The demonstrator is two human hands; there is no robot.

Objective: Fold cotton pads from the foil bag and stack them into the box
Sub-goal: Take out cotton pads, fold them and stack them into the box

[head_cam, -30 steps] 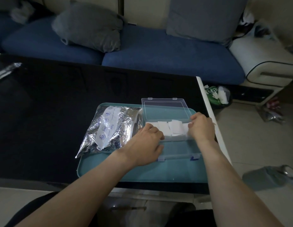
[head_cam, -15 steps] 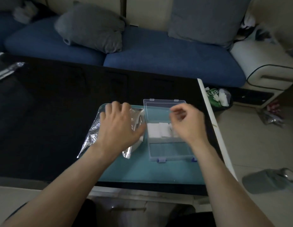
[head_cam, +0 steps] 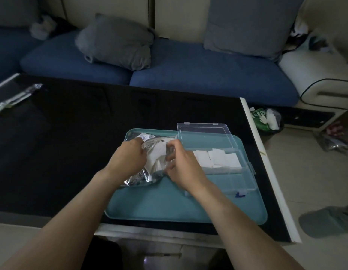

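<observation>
A silver foil bag [head_cam: 142, 177] lies on the left part of a teal tray [head_cam: 169, 207]. My left hand [head_cam: 126, 162] grips the bag's left edge at its mouth. My right hand [head_cam: 181, 168] pinches the right edge of the mouth, holding it apart. White cotton pads [head_cam: 156, 154] show inside the opening between both hands. To the right stands a clear plastic box [head_cam: 237, 180] with its lid [head_cam: 204, 135] flipped back. A row of folded white pads [head_cam: 218, 158] fills the box's far half.
The tray sits on a black glossy table [head_cam: 72, 143] near its right edge. A foil wrapper [head_cam: 15, 98] lies at the far left of the table. A blue sofa [head_cam: 188, 71] with grey cushions stands behind. A small bin [head_cam: 266, 119] and a slipper [head_cam: 329, 221] are on the floor to the right.
Both hands left the box and came together at the foil bag. The left one went from lying flat on the bag to gripping its mouth, and the right one moved left to the bag's opening.
</observation>
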